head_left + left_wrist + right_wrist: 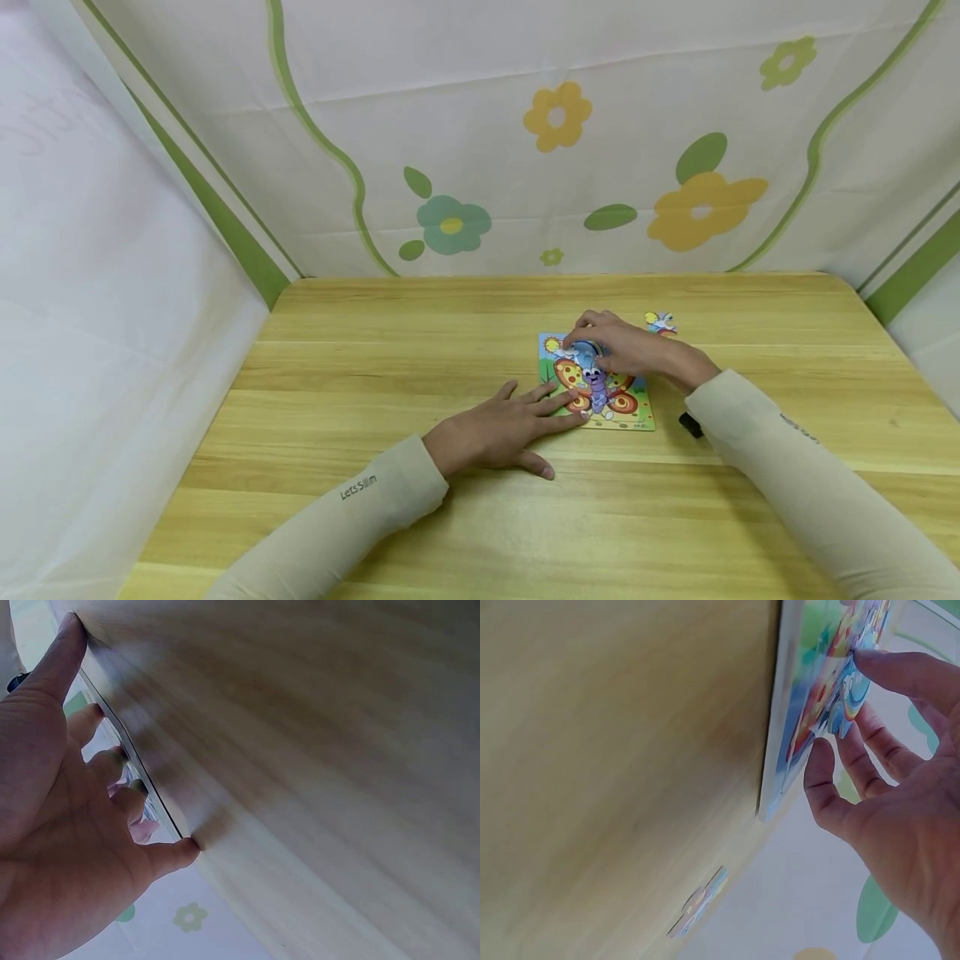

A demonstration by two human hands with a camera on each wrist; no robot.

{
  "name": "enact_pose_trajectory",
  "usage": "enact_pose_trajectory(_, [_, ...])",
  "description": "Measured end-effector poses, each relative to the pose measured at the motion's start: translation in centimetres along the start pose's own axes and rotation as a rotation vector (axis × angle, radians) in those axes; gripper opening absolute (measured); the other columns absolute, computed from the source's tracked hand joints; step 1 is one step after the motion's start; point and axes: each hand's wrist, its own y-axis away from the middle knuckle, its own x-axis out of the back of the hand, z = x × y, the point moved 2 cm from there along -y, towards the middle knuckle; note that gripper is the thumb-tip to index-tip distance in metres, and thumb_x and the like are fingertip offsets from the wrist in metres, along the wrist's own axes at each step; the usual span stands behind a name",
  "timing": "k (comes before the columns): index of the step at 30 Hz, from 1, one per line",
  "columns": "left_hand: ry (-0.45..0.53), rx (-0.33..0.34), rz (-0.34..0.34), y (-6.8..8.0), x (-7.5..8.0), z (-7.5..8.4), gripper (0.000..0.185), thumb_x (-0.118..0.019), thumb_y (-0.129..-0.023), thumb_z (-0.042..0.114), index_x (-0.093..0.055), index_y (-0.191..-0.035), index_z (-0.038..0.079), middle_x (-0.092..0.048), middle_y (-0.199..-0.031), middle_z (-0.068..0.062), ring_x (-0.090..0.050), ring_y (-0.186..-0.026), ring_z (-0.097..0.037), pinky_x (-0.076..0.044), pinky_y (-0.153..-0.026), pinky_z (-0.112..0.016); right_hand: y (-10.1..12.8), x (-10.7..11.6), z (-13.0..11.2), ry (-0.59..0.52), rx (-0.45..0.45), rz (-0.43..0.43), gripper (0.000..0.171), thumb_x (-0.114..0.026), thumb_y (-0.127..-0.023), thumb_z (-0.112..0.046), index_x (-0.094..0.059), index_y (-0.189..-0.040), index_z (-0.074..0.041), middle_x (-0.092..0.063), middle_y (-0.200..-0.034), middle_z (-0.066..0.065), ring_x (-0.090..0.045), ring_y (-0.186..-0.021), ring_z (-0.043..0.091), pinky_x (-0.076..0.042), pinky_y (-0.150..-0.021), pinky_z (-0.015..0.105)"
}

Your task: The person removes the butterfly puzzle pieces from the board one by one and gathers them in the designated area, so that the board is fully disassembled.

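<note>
Puzzle board (630,412), a small square picture of a butterfly, lies flat on the wooden table (375,367), under the fingertips of both hands. It is the largest thing between the 2 hands. The left hand (498,429) lies flat on the table with its fingers straight and spread; their tips press on the board's near left edge, and the thumb rests on bare wood just short of it. The left wrist view shows the same spread fingers (90,720) along the board's rim. The right hand (626,346) arches over the board's far side, fingers gently bent, fingertips touching a blue piece (587,348) set in the picture; the right wrist view shows 1 fingertip (870,660) on that piece (849,694). Just beyond the right knuckles, apart from the board, a small loose piece (660,322) lies on the wood.
</note>
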Motion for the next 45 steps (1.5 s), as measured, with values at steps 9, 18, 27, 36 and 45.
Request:
enact_pose_trajectory(9, [-0.005,0.001,0.001,0.0,0.1,0.0,0.083,-0.057,-0.099,0.061,-0.018,-0.168,0.038,-0.005,-0.178,0.007,-0.005,-0.166,-0.024,-0.021,-0.126,-0.067,0.1,0.2,0.1,0.005,-0.026,-0.012,0.052,-0.067,-0.093,0.010,-0.068,-0.139,-0.013,-0.054,-0.138,0.019,-0.046,-0.129,0.041,-0.047,-0.101,0.060])
enact_pose_trajectory(18, [0.005,0.000,-0.001,0.0,0.0,-0.1,0.084,-0.057,-0.099,0.061,-0.017,-0.169,0.038,-0.006,-0.178,0.007,-0.005,-0.165,-0.025,-0.022,-0.126,-0.067,0.0,0.0,0.5,0.020,-0.028,-0.012,0.051,-0.069,-0.092,0.009,-0.068,-0.139,-0.013,-0.056,-0.134,0.018,-0.049,-0.126,0.039,-0.049,-0.099,0.056])
enact_pose_trajectory(27, [0.004,-0.006,0.001,0.0,-0.1,0.0,0.083,-0.057,-0.099,0.061,-0.017,-0.169,0.038,-0.005,-0.178,0.006,-0.006,-0.165,-0.026,-0.022,-0.126,-0.067,0.0,0.1,0.6,0.014,-0.054,-0.038,0.053,-0.069,-0.093,0.007,-0.068,-0.141,-0.015,-0.056,-0.135,0.017,-0.049,-0.127,0.038,-0.050,-0.096,0.051])
enact_pose_trajectory(36, [0.007,0.000,-0.001,0.0,0.0,0.0,0.084,-0.057,-0.099,0.061,-0.017,-0.169,0.038,-0.005,-0.178,0.007,-0.005,-0.165,-0.025,-0.022,-0.126,-0.067,-0.2,0.3,0.9,-0.026,-0.084,-0.051,0.052,-0.070,-0.093,0.007,-0.069,-0.140,-0.015,-0.055,-0.133,0.015,-0.049,-0.127,0.036,-0.049,-0.097,0.051])
enact_pose_trajectory(45, [-0.013,-0.003,0.003,0.0,0.1,0.1,0.083,-0.058,-0.099,0.061,-0.019,-0.169,0.037,-0.006,-0.178,0.006,-0.006,-0.166,-0.025,-0.023,-0.126,-0.066,-0.2,0.2,1.0,-0.031,-0.081,-0.049,0.051,-0.072,-0.092,0.005,-0.069,-0.140,-0.014,-0.056,-0.130,0.014,-0.053,-0.118,0.031,-0.048,-0.093,0.044])
